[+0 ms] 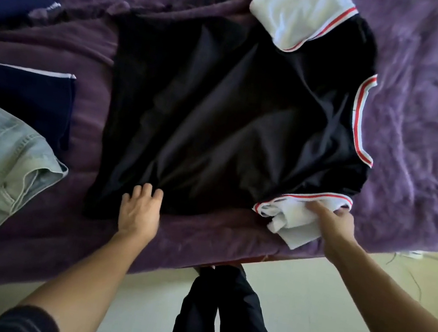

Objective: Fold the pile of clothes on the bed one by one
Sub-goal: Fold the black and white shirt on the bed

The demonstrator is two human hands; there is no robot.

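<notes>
A black T-shirt (220,114) with white sleeves and red-and-white trim lies spread flat on the purple bed cover (427,128), its collar pointing right. My left hand (140,210) rests flat, fingers apart, on the shirt's near edge by the hem side. My right hand (333,222) grips the bunched near white sleeve (292,224) at the bed's front edge. The far white sleeve (298,11) lies folded over the shirt's shoulder at the top.
At the left lie light blue jeans (10,160), a folded navy garment (29,99) with a white edge and another navy piece (10,3) farther back. The bed's front edge runs diagonally; below it are pale floor, my dark trouser legs (218,319) and cables (411,273).
</notes>
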